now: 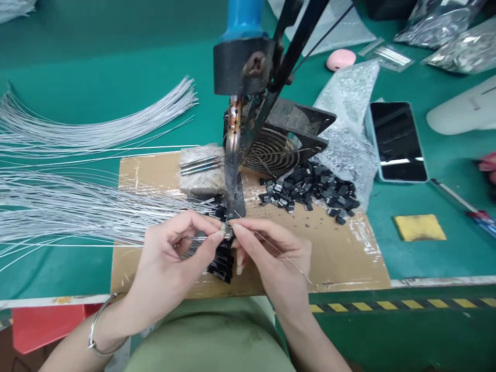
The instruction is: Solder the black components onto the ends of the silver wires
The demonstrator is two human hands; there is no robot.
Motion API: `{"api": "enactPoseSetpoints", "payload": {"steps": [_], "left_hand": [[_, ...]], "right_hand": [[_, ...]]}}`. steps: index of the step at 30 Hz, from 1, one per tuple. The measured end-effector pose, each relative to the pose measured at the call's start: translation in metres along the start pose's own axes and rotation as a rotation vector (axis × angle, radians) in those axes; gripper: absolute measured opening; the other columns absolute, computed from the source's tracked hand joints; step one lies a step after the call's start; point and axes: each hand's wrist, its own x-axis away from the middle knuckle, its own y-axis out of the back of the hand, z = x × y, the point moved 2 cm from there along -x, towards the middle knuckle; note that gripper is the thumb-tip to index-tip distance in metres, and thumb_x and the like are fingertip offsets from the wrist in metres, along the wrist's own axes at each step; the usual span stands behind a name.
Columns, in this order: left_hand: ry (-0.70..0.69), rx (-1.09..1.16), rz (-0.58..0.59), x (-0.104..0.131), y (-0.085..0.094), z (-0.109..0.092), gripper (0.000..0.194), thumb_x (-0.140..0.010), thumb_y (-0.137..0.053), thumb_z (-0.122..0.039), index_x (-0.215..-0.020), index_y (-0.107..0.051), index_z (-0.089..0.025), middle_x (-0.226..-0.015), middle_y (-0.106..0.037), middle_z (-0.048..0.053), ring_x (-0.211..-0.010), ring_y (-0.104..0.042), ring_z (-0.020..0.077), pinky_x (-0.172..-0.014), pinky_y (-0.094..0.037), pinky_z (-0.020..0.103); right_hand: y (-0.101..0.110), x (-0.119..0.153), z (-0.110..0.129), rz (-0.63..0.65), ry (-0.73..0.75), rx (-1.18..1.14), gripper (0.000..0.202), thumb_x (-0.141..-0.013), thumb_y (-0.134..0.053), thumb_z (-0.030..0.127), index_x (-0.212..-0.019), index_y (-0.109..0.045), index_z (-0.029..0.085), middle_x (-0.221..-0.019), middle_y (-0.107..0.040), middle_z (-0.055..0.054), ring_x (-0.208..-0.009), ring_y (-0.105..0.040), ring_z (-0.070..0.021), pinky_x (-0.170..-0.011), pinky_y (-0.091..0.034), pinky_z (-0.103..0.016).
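Note:
My left hand (pixel 182 258) is closed, thumb and forefinger pinching a small connector (pixel 228 232) of metal and black plastic. My right hand (pixel 277 253) is closed too; its fingertips meet the same connector from the right. A thin solder wire (pixel 284 257) runs between the fingers of the right hand and trails over it toward the wrist. Just above the fingertips hangs the bent tip of a soldering iron (pixel 231 170) with a blue handle (pixel 243 18). Beneath my hands lie white wires (pixel 96 206) with black connector ends (pixel 221 266).
A cardboard sheet (pixel 341 258) covers the work spot. A fan (pixel 275 150) stands behind the iron, near a pile of black connectors (pixel 310 188). A block with metal tips (pixel 201 170) sits left. Rightward are a phone (pixel 399 139), a yellow sponge (pixel 420 227) and a cup (pixel 465 108).

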Motion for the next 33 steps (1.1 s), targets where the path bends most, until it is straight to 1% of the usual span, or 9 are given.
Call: {"api": "enactPoseSetpoints", "payload": {"steps": [5,18,20,23,25,27,29,31,33], "left_hand": [[-0.012,0.040,-0.012,-0.002,-0.002,-0.002,0.014,-0.094,-0.075,-0.014,-0.082,-0.073,-0.020,-0.091,-0.081,0.001,-0.082,-0.072,0.0116,-0.076,-0.055,0.018],[0.006,0.027,-0.042,-0.005,-0.004,-0.002,0.015,-0.091,-0.075,-0.012,-0.078,-0.072,-0.019,-0.088,-0.080,0.001,-0.077,-0.070,0.0105,-0.070,-0.052,0.018],[0.012,0.032,-0.050,-0.006,-0.005,-0.003,0.014,-0.090,-0.075,-0.012,-0.077,-0.072,-0.018,-0.085,-0.079,0.001,-0.078,-0.070,0.0110,-0.071,-0.053,0.018],[0.030,0.018,-0.067,-0.009,-0.005,-0.005,0.013,-0.088,-0.076,-0.013,-0.076,-0.072,-0.017,-0.084,-0.078,0.001,-0.076,-0.070,0.0112,-0.069,-0.052,0.018],[0.038,0.018,-0.078,-0.011,-0.005,-0.006,0.013,-0.087,-0.077,-0.014,-0.076,-0.071,-0.017,-0.085,-0.079,0.002,-0.075,-0.069,0.0107,-0.068,-0.052,0.018],[0.042,0.025,-0.085,-0.013,-0.005,-0.007,0.013,-0.087,-0.077,-0.014,-0.075,-0.071,-0.017,-0.085,-0.079,0.002,-0.076,-0.069,0.0105,-0.070,-0.052,0.017],[0.044,0.024,-0.091,-0.014,-0.006,-0.007,0.013,-0.087,-0.077,-0.015,-0.075,-0.072,-0.017,-0.085,-0.079,0.002,-0.078,-0.069,0.0109,-0.072,-0.053,0.017],[0.046,0.017,-0.104,-0.015,-0.006,-0.007,0.012,-0.087,-0.077,-0.015,-0.076,-0.072,-0.016,-0.087,-0.079,0.003,-0.079,-0.069,0.0112,-0.072,-0.052,0.018],[0.052,0.009,-0.114,-0.016,-0.007,-0.007,0.012,-0.087,-0.078,-0.016,-0.077,-0.072,-0.017,-0.088,-0.079,0.003,-0.077,-0.069,0.0116,-0.071,-0.052,0.019]], "right_hand": [[-0.001,0.001,0.000,-0.006,-0.015,-0.005,0.006,-0.087,-0.082,0.020,-0.088,-0.086,0.024,-0.062,-0.073,0.004,-0.041,-0.062,-0.0064,-0.041,-0.055,-0.014],[0.000,0.000,-0.001,-0.008,0.014,0.043,0.007,-0.091,-0.080,0.023,-0.089,-0.086,0.027,-0.063,-0.071,0.005,-0.043,-0.059,-0.0053,-0.042,-0.052,-0.015],[0.003,0.002,-0.001,0.014,0.069,0.130,0.016,-0.100,-0.070,0.030,-0.098,-0.086,0.028,-0.071,-0.068,0.003,-0.050,-0.060,-0.0058,-0.047,-0.051,-0.018],[0.008,0.006,-0.001,0.051,0.155,0.256,0.036,-0.112,-0.044,0.034,-0.122,-0.078,0.031,-0.085,-0.063,0.001,-0.059,-0.058,-0.0079,-0.053,-0.051,-0.023],[0.013,0.008,0.000,0.044,0.194,0.322,0.036,-0.113,-0.040,0.030,-0.134,-0.070,0.032,-0.086,-0.064,0.002,-0.060,-0.055,-0.0089,-0.055,-0.049,-0.025],[0.016,0.010,0.001,0.027,0.242,0.389,0.033,-0.111,-0.044,0.025,-0.138,-0.062,0.030,-0.084,-0.067,0.003,-0.061,-0.056,-0.0101,-0.058,-0.049,-0.025],[0.018,0.011,0.003,-0.001,0.304,0.446,0.025,-0.108,-0.048,0.022,-0.127,-0.063,0.027,-0.083,-0.066,0.003,-0.064,-0.056,-0.0107,-0.060,-0.047,-0.026],[0.019,0.011,0.005,-0.006,0.349,0.507,0.012,-0.105,-0.052,0.019,-0.103,-0.062,0.024,-0.079,-0.060,0.004,-0.064,-0.054,-0.0106,-0.060,-0.045,-0.026],[0.019,0.010,0.008,0.023,0.361,0.547,0.020,-0.103,-0.054,0.017,-0.085,-0.055,0.023,-0.076,-0.053,0.004,-0.064,-0.051,-0.0105,-0.062,-0.044,-0.026]]}}
